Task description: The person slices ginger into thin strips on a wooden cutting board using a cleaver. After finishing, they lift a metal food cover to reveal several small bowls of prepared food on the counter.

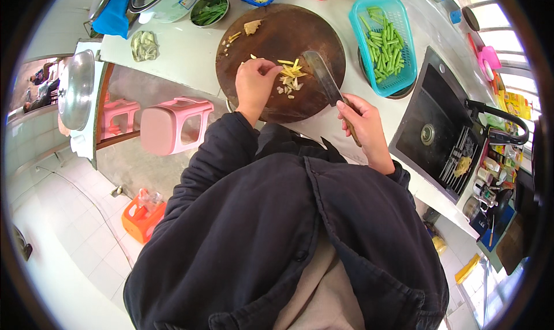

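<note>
A cleaver [322, 76] is in my right hand [362, 122], gripped by its wooden handle, its blade resting over the right part of a round wooden chopping board [277, 27]. Just left of the blade lies a small heap of yellow ginger strips [292, 69], with pale chopped garlic pieces [289, 89] below it. My left hand [256, 85] is over the board beside the heap, thumb and forefinger brought together; whether something is pinched between them cannot be told. Towards the board's upper left lie a knob of ginger [252, 27] and a few small scraps [234, 37].
Right of the board stands a turquoise basket [407, 57] of cut green beans [385, 48], then a black sink [415, 109] with a faucet [506, 122]. Behind the board are a blue basket [259, 3] and a bowl of greens [210, 10]. A pink stool [160, 131] stands at the left.
</note>
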Tool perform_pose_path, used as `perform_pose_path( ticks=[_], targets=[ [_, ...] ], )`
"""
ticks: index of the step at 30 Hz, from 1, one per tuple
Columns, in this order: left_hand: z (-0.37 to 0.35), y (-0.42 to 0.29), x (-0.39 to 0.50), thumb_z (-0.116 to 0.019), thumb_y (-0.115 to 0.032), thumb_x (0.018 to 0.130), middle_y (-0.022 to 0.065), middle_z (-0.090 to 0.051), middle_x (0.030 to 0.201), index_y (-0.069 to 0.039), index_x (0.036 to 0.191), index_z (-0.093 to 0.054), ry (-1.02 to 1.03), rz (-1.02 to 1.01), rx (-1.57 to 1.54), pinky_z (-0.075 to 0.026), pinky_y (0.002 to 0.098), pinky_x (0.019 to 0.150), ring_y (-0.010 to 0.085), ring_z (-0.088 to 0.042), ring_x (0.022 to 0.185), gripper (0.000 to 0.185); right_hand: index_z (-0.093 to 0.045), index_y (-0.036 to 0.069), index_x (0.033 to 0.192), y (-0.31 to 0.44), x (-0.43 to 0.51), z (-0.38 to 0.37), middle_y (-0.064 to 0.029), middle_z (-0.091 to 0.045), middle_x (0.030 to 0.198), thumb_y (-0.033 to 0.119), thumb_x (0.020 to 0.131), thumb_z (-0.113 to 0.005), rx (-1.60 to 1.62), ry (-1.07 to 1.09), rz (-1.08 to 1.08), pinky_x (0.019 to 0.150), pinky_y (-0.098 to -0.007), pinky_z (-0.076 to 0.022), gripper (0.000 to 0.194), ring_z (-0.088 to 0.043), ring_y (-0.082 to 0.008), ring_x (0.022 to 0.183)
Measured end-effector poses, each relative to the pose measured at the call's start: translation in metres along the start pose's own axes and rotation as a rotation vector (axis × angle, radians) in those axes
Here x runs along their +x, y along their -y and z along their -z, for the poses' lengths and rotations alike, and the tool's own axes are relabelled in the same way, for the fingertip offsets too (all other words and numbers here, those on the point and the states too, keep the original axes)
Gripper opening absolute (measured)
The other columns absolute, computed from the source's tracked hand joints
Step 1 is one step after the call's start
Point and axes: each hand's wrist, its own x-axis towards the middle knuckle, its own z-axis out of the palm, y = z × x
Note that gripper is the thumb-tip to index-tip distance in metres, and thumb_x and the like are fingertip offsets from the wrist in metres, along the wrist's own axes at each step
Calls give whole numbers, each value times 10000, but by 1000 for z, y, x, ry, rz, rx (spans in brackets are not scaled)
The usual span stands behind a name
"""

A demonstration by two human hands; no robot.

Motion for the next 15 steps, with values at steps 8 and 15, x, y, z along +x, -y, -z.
perform_pose_path(
  ticks=[8,15],
  targets=[
    [58,41,-12,-834,-146,810,123,-743,956,-46,1072,-744,128,155,171,-548,389,739,271,-688,809,295,-670,16,1324,-3,5,-17,2,-636,836,240,1025,-681,-185,255,-85,516,-219,-463,374,-579,-54,636],
    [69,64,15,-793,-118,837,130,-721,1019,-53,1118,-747,56,-100,191,-549,403,833,306,-679,900,292,-693,43,1302,-11,16,-32,7,-625,808,278,1012,-694,-262,339,-130,519,-221,-459,373,-567,-56,624]
  ],
)
